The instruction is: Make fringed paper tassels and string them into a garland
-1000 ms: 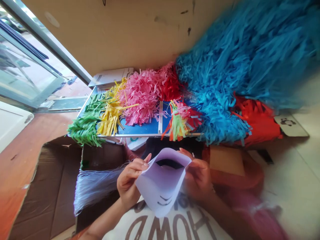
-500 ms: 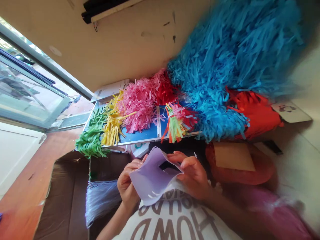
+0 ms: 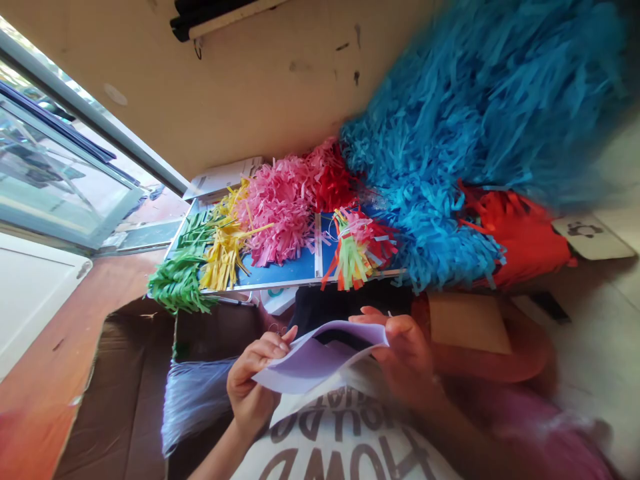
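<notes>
Thin lilac paper sheet (image 3: 310, 363), probably light, floppy and easily creased; left hand (image 3: 253, 383) and right hand (image 3: 407, 360) grips closed on opposite edges.

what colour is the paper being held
The paper is pale lilac; the head view shows it best.
</notes>
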The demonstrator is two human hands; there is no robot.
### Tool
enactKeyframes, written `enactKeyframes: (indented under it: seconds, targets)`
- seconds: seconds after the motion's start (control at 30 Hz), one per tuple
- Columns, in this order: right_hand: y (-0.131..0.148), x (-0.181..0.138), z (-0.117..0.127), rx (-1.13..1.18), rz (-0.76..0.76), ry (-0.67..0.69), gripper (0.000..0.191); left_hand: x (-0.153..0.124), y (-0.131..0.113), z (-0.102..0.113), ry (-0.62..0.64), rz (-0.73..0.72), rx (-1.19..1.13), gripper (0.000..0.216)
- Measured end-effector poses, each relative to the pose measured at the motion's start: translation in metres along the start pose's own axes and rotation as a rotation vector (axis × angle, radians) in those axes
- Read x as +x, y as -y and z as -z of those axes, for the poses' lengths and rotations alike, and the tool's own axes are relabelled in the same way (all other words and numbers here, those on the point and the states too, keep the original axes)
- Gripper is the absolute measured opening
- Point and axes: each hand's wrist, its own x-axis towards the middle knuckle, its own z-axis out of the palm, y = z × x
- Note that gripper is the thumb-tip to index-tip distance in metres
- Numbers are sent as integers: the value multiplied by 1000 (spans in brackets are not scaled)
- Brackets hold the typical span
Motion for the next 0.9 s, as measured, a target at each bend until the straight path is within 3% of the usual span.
enactKeyframes:
  seconds: [0.4,0.6,0.7,0.9]
  targets:
    - [4,-1,-9,125,21,4,18,7,2,0,-162,-18,-48,15]
    - [11,-8,6,-81,112,16,9,7,4,-6,-71,-126,-51,4]
    - [18,-9,10,-124,203,62,14,7,1,-6,-46,-119,-58,2]
    - [30,-11,3,-220,308,210,33,2,-4,4,-121,-95,-28,13]
